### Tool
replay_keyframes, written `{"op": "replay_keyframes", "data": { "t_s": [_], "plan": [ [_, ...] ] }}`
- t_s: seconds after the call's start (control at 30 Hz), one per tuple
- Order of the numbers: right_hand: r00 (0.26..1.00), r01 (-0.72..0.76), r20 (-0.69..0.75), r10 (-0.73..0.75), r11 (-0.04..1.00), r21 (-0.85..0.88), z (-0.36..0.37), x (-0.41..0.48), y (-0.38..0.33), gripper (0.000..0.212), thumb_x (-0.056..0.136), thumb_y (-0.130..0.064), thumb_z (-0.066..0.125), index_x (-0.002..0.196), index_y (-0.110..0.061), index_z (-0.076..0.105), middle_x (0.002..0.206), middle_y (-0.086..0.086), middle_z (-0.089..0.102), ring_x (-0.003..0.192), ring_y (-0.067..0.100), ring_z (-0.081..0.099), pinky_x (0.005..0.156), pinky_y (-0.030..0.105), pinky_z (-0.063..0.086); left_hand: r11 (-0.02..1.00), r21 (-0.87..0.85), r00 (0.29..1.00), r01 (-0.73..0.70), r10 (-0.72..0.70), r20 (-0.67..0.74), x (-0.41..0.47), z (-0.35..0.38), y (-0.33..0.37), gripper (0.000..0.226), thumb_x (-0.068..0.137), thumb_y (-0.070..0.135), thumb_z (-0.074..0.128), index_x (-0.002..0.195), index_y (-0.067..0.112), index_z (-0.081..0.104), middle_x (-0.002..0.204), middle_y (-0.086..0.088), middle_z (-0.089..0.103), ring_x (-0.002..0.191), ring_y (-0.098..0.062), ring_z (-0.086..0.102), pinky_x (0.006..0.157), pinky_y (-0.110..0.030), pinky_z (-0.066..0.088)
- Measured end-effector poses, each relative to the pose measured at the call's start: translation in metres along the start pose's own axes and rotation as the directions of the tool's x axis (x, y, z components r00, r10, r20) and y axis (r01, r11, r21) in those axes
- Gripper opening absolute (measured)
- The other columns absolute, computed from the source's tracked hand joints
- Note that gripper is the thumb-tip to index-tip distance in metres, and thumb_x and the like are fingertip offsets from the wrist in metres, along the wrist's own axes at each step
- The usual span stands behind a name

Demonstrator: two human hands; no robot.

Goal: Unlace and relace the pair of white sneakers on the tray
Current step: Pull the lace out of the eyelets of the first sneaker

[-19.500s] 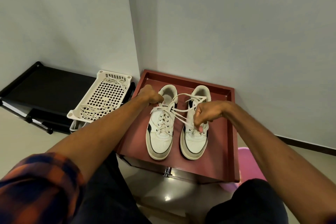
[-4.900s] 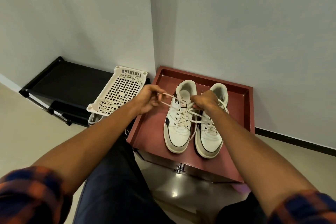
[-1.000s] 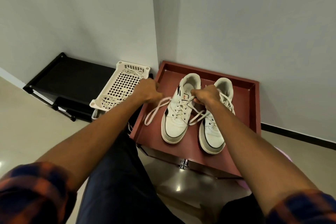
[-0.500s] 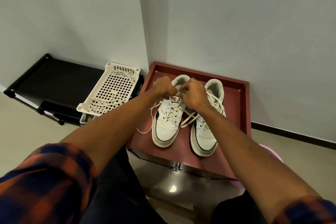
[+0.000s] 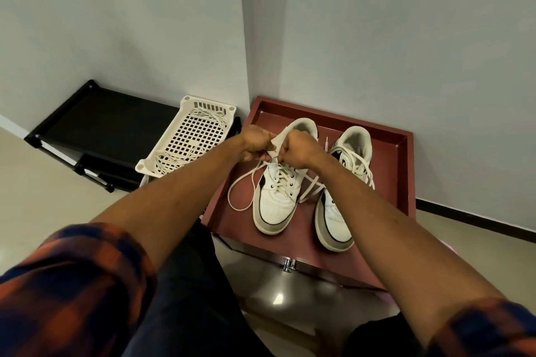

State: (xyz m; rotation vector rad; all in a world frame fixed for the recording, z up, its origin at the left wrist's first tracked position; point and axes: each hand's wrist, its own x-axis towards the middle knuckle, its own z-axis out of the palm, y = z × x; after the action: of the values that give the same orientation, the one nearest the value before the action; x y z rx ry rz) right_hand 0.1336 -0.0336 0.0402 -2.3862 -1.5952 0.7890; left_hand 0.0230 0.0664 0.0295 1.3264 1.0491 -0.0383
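the dark red rectangular tray (image 5: 390,171) sits in the corner of the room at centre right of the frame. it carries both white low-top sneakers side by side, toes toward the bottom of the frame. the centre sneaker (image 5: 274,206) is the one being worked on, and the right-hand sneaker (image 5: 333,217) lies just beside it with its own lace slack across the top.

the left hand (image 5: 254,142) and right hand (image 5: 300,151) are close together, almost touching, at the collar of the centre sneaker. both have their fingers curled tight. they seem to pinch the tongue and the top of the lace, though which hand has which is hidden.

the likeliest trouble is the long loose white lace end (image 5: 230,193), looped on the tray floor left of the shoe. a hard pull could make the two ends uneven or drag the light shoe along. the other end (image 5: 310,193) lies across the neighbouring sneaker, so it could snag there or get mixed up with that shoe's lace. a skipped eyelet is also easy to miss under the knuckles.

at middle left a low black rack (image 5: 116,124) stands on the floor against the wall. a white perforated plastic basket (image 5: 185,136) rests on its right end, just beside the tray, with spare white laces (image 5: 171,158) in it. nothing blocks the hands. the forearms hide part of the right-hand sneaker.
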Motion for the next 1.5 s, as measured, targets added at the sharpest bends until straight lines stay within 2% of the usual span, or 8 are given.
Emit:
{"op": "replay_keyframes", "data": {
  "t_s": [0.27,0.57,0.73,0.83,1.07,1.27,1.4,1.5],
  "plan": [
    [0.981,-0.102,0.160,0.109,0.993,-0.052,-0.003,0.003,-0.006,0.015,0.079,-0.020,0.069,0.088,-0.008,0.066,0.078,0.005,0.065,0.066,0.018,0.061,0.054,0.025,0.043,0.997,-0.074,1.000,0.022,-0.020,0.019,0.000,-0.001,-0.001,0.031,0.093,-0.012,0.051,0.114,0.005,0.067,0.091,-0.008,0.069,0.074,-0.016,0.067,0.061,-0.025,0.060],
    [0.961,-0.141,0.271,0.058,0.944,0.298,-0.007,0.001,0.009,0.016,0.065,-0.024,0.060,0.067,-0.011,0.068,0.067,0.004,0.066,0.065,0.016,0.055,0.065,0.035,0.041,0.996,-0.084,0.999,0.038,-0.039,-0.019,0.002,0.003,-0.001,0.027,0.093,-0.011,0.053,0.098,0.012,0.066,0.095,-0.012,0.069,0.077,-0.018,0.067,0.070,-0.028,0.059],
    [0.961,-0.077,0.271,0.049,0.992,0.095,0.002,0.010,0.014,0.031,0.083,-0.044,0.076,0.090,-0.014,0.074,0.093,0.003,0.076,0.084,0.016,0.071,0.086,0.035,0.059,0.996,-0.079,0.999,0.040,-0.043,-0.031,0.006,0.004,-0.003,0.033,0.092,-0.010,0.054,0.116,0.008,0.068,0.103,-0.014,0.071,0.082,-0.019,0.069,0.079,-0.033,0.059],
    [0.962,-0.035,0.270,0.024,0.999,0.036,0.001,0.010,0.013,0.023,0.087,-0.036,0.073,0.088,-0.013,0.072,0.091,0.005,0.073,0.085,0.020,0.069,0.084,0.038,0.058,0.997,-0.069,0.999,0.036,-0.039,-0.031,0.003,0.005,-0.001,0.035,0.092,-0.011,0.054,0.119,0.008,0.065,0.095,-0.011,0.071,0.078,-0.017,0.068,0.070,-0.029,0.059],
    [0.952,-0.038,0.284,-0.110,0.881,0.471,-0.020,-0.012,0.026,0.025,0.075,-0.006,0.069,0.053,-0.010,0.057,0.049,-0.004,0.052,0.051,0.009,0.044,0.058,0.027,0.037,0.996,-0.085,0.998,0.035,-0.039,-0.047,0.002,0.008,0.001,0.027,0.093,-0.012,0.052,0.107,0.007,0.065,0.086,-0.009,0.066,0.078,-0.017,0.065,0.083,-0.035,0.056],
    [0.925,-0.022,0.375,-0.057,0.979,0.204,-0.009,0.006,0.012,0.021,0.087,-0.030,0.073,0.071,-0.017,0.078,0.081,0.006,0.077,0.070,0.010,0.062,0.078,0.038,0.055,0.997,-0.075,0.997,0.036,-0.041,-0.064,0.002,0.009,0.000,0.031,0.093,-0.012,0.052,0.111,0.009,0.066,0.088,-0.009,0.067,0.075,-0.016,0.065,0.075,-0.030,0.057],
    [0.955,-0.025,0.270,-0.127,0.869,0.495,-0.021,-0.011,0.023,0.026,0.071,-0.024,0.066,0.046,-0.020,0.061,0.055,0.000,0.057,0.057,0.012,0.046,0.065,0.033,0.043,0.996,-0.076,0.996,0.037,-0.043,-0.079,0.003,0.008,-0.001,0.033,0.092,-0.011,0.056,0.117,0.008,0.065,0.096,-0.013,0.069,0.079,-0.019,0.067,0.080,-0.034,0.057],
    [0.942,-0.059,0.299,-0.153,0.801,0.595,-0.029,-0.017,0.029,0.030,0.084,-0.028,0.066,0.057,-0.015,0.062,0.057,0.001,0.056,0.049,0.008,0.042,0.059,0.024,0.038,0.996,-0.075,0.997,0.047,-0.051,-0.065,-0.001,0.013,0.002,0.030,0.092,-0.011,0.054,0.110,0.009,0.067,0.093,-0.012,0.070,0.078,-0.019,0.068,0.068,-0.029,0.059]
  ]
}}
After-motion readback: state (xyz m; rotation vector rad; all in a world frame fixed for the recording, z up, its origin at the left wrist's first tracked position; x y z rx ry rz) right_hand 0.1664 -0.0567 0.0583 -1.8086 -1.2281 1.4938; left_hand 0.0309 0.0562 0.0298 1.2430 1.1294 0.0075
